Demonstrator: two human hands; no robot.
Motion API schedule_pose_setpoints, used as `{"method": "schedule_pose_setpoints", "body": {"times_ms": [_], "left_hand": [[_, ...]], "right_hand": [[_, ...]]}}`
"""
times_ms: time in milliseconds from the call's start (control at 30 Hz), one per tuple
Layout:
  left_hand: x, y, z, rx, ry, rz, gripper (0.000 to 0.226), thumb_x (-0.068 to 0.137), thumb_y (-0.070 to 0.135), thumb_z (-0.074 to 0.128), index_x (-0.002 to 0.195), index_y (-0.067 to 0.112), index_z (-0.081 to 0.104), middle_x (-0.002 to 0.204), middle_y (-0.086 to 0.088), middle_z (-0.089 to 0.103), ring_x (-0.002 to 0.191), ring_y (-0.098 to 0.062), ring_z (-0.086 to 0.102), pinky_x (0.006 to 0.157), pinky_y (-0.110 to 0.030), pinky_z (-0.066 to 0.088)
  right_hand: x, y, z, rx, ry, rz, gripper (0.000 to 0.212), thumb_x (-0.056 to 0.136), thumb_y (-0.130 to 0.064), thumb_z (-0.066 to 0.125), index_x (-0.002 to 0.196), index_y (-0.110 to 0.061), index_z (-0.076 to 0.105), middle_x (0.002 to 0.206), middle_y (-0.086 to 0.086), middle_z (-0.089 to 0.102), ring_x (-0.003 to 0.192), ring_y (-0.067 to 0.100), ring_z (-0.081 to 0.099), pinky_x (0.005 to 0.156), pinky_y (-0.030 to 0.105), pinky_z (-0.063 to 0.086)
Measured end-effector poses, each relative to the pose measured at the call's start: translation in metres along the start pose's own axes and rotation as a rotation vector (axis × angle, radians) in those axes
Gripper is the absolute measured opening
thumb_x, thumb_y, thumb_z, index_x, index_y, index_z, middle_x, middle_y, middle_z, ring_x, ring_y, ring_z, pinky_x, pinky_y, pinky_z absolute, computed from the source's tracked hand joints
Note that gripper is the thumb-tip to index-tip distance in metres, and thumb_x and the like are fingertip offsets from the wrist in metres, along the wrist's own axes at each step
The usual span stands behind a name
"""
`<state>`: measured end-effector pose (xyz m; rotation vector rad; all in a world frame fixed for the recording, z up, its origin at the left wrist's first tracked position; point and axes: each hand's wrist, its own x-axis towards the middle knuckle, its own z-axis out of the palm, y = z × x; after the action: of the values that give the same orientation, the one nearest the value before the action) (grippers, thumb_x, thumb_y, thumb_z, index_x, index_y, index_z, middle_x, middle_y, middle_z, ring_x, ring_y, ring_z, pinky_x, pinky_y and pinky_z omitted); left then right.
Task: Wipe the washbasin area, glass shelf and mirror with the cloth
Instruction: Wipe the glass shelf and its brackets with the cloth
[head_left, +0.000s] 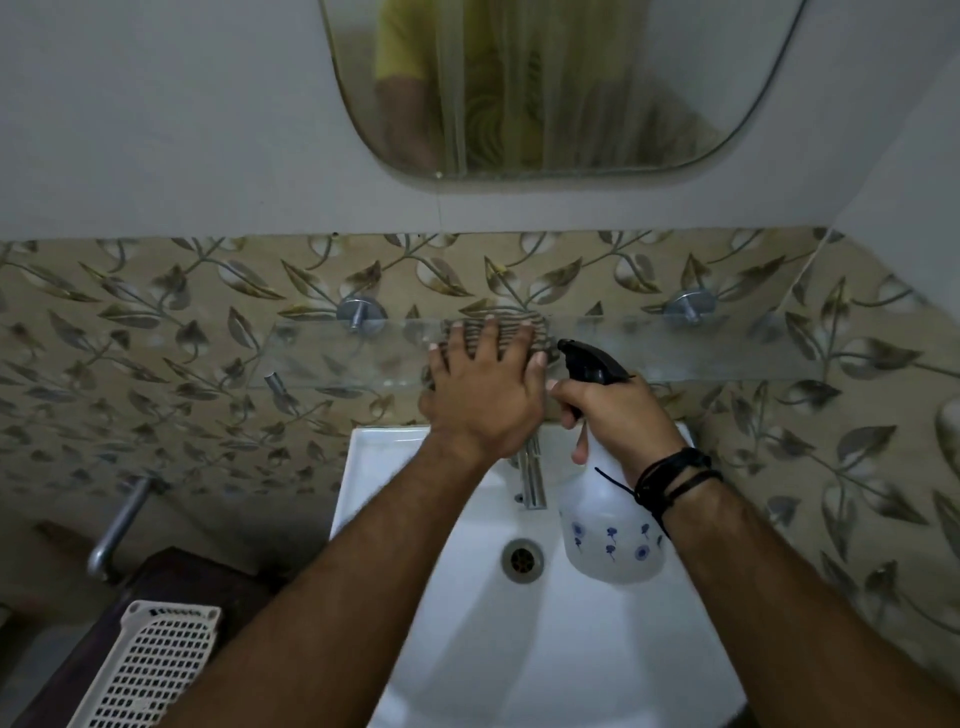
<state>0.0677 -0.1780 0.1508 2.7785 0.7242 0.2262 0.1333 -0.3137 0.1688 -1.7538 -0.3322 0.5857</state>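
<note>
A striped cloth (535, 328) lies on the glass shelf (727, 348), which runs across the leaf-patterned wall on two metal brackets. My left hand (480, 389) presses flat on the cloth with fingers spread, near the shelf's middle. Just right of it, my right hand (615, 415) grips a translucent spray bottle (613, 540) with a black trigger head and blue flower prints, hanging over the white washbasin (395, 467). The mirror (561, 88) hangs on the wall above the shelf. The chrome tap (532, 478) is partly hidden behind my left wrist.
The basin drain (522, 558) lies below the tap. A metal pipe (117, 525) sticks out of the wall at the left. A white perforated plastic basket (148, 670) sits on a dark surface at the lower left. The wall corner closes in at the right.
</note>
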Motion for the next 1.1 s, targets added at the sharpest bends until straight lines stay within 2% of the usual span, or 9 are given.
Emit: {"method": "schedule_pose_setpoints", "body": {"times_ms": [167,300,400,500,600,667,767,967,1100], "left_hand": [[-0.008,-0.053,-0.017,0.028,0.026,-0.078,0.064,0.100,0.062,0.006,0.159,0.041,0.016,0.170,0.002,0.015,0.156,-0.033,0.008,0.123,-0.061,0.005],[-0.004,-0.073,-0.027,0.053,0.054,-0.240,0.070,0.096,0.064,0.008,0.159,0.037,0.022,0.168,-0.004,0.020,0.153,-0.041,0.013,0.122,-0.062,0.008],[0.005,-0.030,-0.013,0.058,0.041,-0.134,0.069,0.097,0.065,0.009,0.159,0.037,0.019,0.168,-0.005,0.019,0.153,-0.042,0.009,0.122,-0.063,0.006],[0.015,0.034,0.008,0.021,-0.031,0.024,0.062,0.103,0.061,0.013,0.160,0.039,0.014,0.170,-0.001,0.013,0.155,-0.040,0.001,0.123,-0.062,-0.001],[0.021,0.081,0.018,0.003,-0.093,0.116,0.058,0.104,0.058,0.013,0.160,0.042,0.014,0.171,0.001,0.010,0.155,-0.036,-0.002,0.123,-0.061,-0.005],[0.018,0.085,0.019,0.005,-0.094,0.153,0.056,0.104,0.056,0.013,0.159,0.045,0.015,0.170,0.003,0.011,0.156,-0.033,-0.001,0.123,-0.060,-0.004],[0.009,0.054,0.013,0.018,-0.050,0.123,0.054,0.104,0.057,0.011,0.158,0.048,0.015,0.170,0.005,0.013,0.156,-0.031,0.003,0.123,-0.061,-0.001],[0.007,0.003,0.000,0.020,0.002,-0.148,0.056,0.104,0.057,0.014,0.159,0.046,0.013,0.170,0.002,0.013,0.155,-0.037,0.002,0.122,-0.062,0.002],[0.016,0.061,0.015,0.046,-0.010,-0.034,0.058,0.103,0.056,0.013,0.160,0.044,0.009,0.170,-0.001,0.012,0.155,-0.039,0.002,0.122,-0.062,0.002]], "right_hand": [[-0.004,0.003,-0.018,0.006,0.034,0.007,0.023,0.091,-0.018,0.072,0.100,0.003,0.073,0.072,0.010,0.067,0.038,0.024,0.052,0.054,0.030,0.051],[-0.006,0.007,-0.033,0.044,0.063,0.010,0.024,0.094,-0.021,0.073,0.107,-0.001,0.074,0.076,0.011,0.069,0.038,0.026,0.052,0.058,0.031,0.049],[-0.011,0.008,-0.045,0.015,0.076,0.007,0.022,0.094,-0.024,0.074,0.091,-0.003,0.075,0.076,0.010,0.070,0.040,0.028,0.053,0.055,0.026,0.048],[-0.015,0.010,-0.056,0.034,0.086,0.004,0.014,0.095,-0.023,0.073,0.081,-0.021,0.072,0.077,0.011,0.068,0.041,0.025,0.052,0.046,0.023,0.048],[-0.015,0.014,-0.070,0.035,0.150,0.023,0.017,0.093,-0.024,0.073,0.080,-0.013,0.072,0.080,0.015,0.068,0.039,0.023,0.053,0.054,0.031,0.049],[-0.014,0.017,-0.079,0.051,0.180,0.017,0.006,0.093,-0.024,0.073,0.094,-0.019,0.074,0.079,0.014,0.069,0.037,0.023,0.053,0.056,0.031,0.049],[-0.013,0.021,-0.093,0.056,0.197,0.007,0.028,0.094,-0.024,0.072,0.122,-0.024,0.073,0.076,0.009,0.069,0.038,0.023,0.053,0.053,0.028,0.049],[-0.016,0.021,-0.111,0.087,0.239,0.028,0.026,0.090,-0.024,0.076,0.080,-0.001,0.074,0.075,0.019,0.070,0.040,0.030,0.053,0.065,0.038,0.050],[-0.021,0.024,-0.123,0.098,0.270,0.027,0.027,0.090,-0.025,0.076,0.076,-0.002,0.073,0.066,0.005,0.069,0.039,0.027,0.053,0.067,0.039,0.049]]}}
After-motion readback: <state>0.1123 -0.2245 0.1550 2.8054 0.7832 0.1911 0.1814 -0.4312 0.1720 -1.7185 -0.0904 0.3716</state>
